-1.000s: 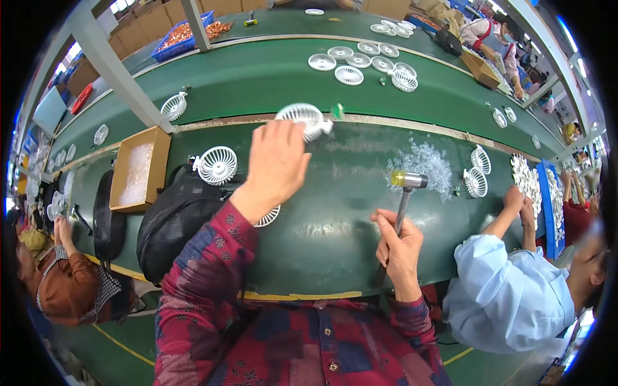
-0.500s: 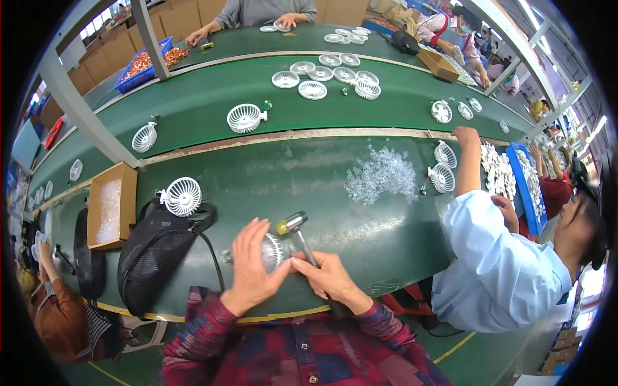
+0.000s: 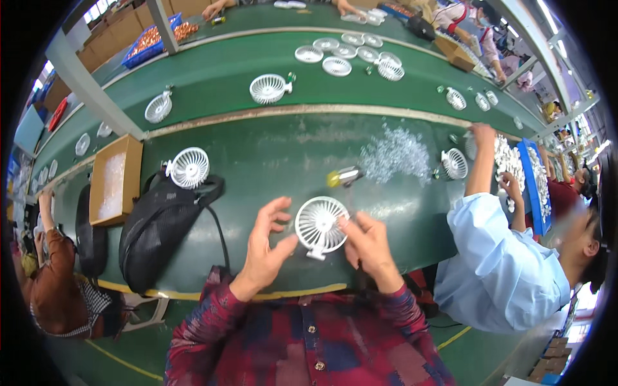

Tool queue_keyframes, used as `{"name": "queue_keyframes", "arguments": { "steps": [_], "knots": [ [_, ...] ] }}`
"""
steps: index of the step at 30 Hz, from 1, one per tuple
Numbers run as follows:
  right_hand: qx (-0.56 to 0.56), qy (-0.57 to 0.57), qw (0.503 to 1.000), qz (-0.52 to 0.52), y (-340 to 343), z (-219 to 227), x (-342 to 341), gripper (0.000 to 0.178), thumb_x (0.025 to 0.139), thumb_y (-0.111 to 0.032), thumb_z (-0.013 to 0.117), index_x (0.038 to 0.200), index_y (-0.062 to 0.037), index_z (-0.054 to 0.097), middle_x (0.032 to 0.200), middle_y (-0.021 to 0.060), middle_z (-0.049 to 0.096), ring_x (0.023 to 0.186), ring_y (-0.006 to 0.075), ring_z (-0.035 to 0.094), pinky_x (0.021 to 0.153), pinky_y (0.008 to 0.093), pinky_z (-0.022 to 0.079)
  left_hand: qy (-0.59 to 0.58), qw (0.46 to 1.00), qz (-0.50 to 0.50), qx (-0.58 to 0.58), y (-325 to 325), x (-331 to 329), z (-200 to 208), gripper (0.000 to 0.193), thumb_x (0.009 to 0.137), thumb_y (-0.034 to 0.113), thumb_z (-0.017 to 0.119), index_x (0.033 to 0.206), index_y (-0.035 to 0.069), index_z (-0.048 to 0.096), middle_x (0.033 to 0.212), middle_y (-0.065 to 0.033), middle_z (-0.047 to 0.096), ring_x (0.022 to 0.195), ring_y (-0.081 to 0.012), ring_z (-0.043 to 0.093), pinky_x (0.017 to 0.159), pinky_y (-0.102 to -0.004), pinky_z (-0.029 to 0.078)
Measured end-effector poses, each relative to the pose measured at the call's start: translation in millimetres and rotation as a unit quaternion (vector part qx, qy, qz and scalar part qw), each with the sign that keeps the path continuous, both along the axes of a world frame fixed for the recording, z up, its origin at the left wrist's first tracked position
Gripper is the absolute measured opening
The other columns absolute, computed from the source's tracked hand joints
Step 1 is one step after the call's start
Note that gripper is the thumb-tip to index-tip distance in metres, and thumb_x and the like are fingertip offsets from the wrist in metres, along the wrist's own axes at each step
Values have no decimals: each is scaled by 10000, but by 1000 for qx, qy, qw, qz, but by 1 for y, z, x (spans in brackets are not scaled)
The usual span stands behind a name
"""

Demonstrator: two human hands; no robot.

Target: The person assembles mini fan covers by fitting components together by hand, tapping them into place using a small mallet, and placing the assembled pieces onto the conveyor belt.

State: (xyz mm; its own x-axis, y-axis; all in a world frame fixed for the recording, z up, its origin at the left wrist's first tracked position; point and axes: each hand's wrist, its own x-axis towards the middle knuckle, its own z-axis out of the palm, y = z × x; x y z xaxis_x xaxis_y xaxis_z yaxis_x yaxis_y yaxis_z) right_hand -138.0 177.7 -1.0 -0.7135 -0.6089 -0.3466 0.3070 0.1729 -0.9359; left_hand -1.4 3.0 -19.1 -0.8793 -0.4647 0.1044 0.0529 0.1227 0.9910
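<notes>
A round white fan cover (image 3: 311, 224) with radial ribs and a short stem is between my hands, over the green bench. My right hand (image 3: 372, 249) grips its right edge, thumb on the front. My left hand (image 3: 262, 248) is open with fingers apart, its thumb close to the cover's left rim; whether they touch I cannot tell. Just beyond the cover is a hammer (image 3: 345, 175) with a yellow and dark head. Its blurred shaft runs down toward my right hand, and the handle is hidden.
A black mesh bag (image 3: 154, 238) lies at left, with another white fan cover (image 3: 189, 168) at its top. Beside it stands a cardboard box (image 3: 134, 170). Small clear parts (image 3: 396, 156) are heaped ahead right. A blue-sleeved co-worker (image 3: 496, 248) reaches over the bench at right.
The fan cover has moved right and turned its ribbed face into view. My left hand has come off it and opened. The hammer head has moved farther away and to the right.
</notes>
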Motion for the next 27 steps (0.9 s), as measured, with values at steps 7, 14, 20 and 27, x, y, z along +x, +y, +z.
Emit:
{"name": "queue_keyframes", "arguments": {
  "steps": [7, 14, 20, 27],
  "knots": [
    [-31, 9, 998, 47, -9, 20, -16, 322, 960, -288, 630, 926, 31, 642, 536, -3, 515, 373, 47, 415, 342, 227, 277, -112, 919, -105, 364, -2, -2, 9, 520, 964, 269, 596, 1353, -18, 405, 1130, -140, 602, 697, -136, 609, 533, -256, 498],
    [-56, 28, 998, 28, -21, 15, -16, 311, 958, -285, 638, 954, 26, 655, 551, -12, 521, 389, 37, 432, 347, 222, 292, -80, 862, -196, 462, 13, -4, 20, 414, 1043, 325, 383, 1289, -5, 431, 1058, -297, 646, 591, -210, 633, 494, -297, 537],
    [-65, 67, 995, -31, -27, 13, -13, 313, 952, -274, 654, 1015, 32, 663, 557, -18, 526, 391, 32, 429, 348, 221, 301, -84, 840, -197, 498, 22, -5, 27, 452, 1042, 373, 415, 1287, -7, 407, 1031, -293, 641, 631, -199, 647, 516, -312, 562],
    [-57, 84, 995, -7, -31, 17, -16, 301, 942, -259, 669, 1031, 29, 666, 585, -33, 527, 407, 25, 426, 353, 218, 292, -56, 834, -194, 514, 22, -14, 26, 437, 1050, 363, 397, 1253, -19, 459, 1044, -239, 650, 627, -155, 634, 488, -284, 543]
  ]
}}
